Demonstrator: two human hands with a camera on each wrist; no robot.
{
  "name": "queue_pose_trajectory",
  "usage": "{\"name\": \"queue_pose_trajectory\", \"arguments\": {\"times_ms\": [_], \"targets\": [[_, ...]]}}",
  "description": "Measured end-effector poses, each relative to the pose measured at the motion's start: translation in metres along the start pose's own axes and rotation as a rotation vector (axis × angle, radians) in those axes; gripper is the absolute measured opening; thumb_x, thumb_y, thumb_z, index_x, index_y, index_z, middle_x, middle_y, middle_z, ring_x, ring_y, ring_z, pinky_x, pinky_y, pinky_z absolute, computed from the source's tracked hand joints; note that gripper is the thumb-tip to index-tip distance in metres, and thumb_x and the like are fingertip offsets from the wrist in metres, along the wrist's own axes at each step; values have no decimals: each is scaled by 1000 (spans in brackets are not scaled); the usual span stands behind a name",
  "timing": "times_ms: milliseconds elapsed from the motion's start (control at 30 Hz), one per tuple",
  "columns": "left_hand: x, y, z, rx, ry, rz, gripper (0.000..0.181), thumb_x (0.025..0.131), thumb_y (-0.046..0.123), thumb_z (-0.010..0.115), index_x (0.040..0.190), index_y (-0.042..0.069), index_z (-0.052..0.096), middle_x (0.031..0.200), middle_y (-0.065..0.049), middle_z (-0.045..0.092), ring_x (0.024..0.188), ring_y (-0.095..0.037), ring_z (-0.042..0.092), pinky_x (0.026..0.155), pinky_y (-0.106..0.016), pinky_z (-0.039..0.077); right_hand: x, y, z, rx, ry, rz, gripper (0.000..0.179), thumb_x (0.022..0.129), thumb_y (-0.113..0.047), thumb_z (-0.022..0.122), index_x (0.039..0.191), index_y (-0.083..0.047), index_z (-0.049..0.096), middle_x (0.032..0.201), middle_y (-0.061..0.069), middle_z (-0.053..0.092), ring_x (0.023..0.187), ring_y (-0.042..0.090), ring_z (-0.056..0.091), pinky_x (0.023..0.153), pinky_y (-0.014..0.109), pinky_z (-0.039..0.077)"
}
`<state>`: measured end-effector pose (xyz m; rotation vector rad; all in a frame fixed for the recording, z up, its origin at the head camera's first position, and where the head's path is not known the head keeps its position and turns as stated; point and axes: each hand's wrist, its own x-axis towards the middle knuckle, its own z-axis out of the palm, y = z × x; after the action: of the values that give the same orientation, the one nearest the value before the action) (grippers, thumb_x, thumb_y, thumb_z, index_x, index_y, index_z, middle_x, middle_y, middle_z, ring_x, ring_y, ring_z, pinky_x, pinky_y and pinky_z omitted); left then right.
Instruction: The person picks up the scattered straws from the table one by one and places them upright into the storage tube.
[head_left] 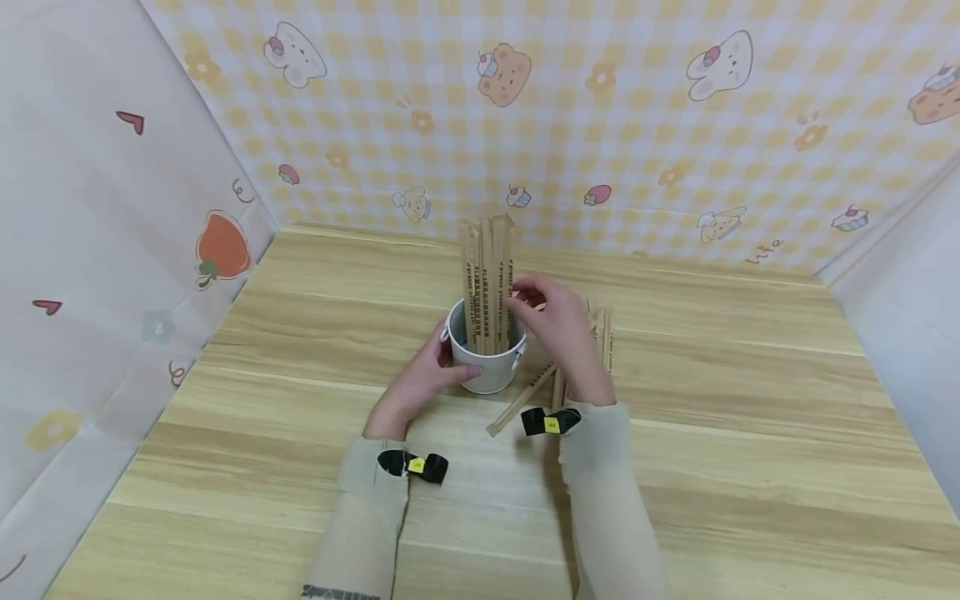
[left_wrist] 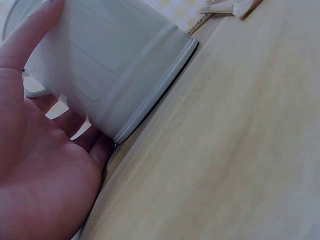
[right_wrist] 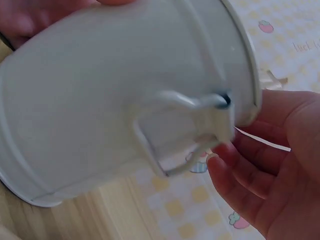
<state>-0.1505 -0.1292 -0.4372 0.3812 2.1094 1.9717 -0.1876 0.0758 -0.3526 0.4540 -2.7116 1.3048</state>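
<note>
Pale sleeves (head_left: 611, 508) lie nearest; the left grip (head_left: 423, 375) curls round a white bucket (head_left: 497, 377) on the desk (head_left: 750, 417). Whether the right grip (head_left: 561, 325) pinches any wrapped sticks (head_left: 487, 292) standing inside, I cannot tell. They look light and stiff (probably slick), best held mid-length.

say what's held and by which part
The left hand grips the white round metal bucket around its side; whether the right hand holds anything is unclear.
</note>
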Motion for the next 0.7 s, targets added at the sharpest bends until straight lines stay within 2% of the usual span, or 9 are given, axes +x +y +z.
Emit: {"name": "queue_pose_trajectory", "arguments": {"times_ms": [333, 700], "targets": [[0, 0, 1, 2, 2, 5, 91, 71, 21, 74, 139, 40, 16, 141, 4, 28, 128, -16, 28, 105, -35, 21, -7, 15, -21, 64, 63, 128, 32, 87, -36, 56, 109, -14, 60, 98, 1, 60, 89, 15, 53, 76, 32, 45], [1, 0, 0, 5, -3, 5, 92, 72, 21, 74, 140, 38, 14, 143, 3, 25, 129, -16, 25, 106, -35, 19, -25, 55, -47, 57, 82, 275, 36, 87, -38, 54, 112, -12, 58, 100, 4, 59, 87, 17, 54, 71, 33, 46]]}}
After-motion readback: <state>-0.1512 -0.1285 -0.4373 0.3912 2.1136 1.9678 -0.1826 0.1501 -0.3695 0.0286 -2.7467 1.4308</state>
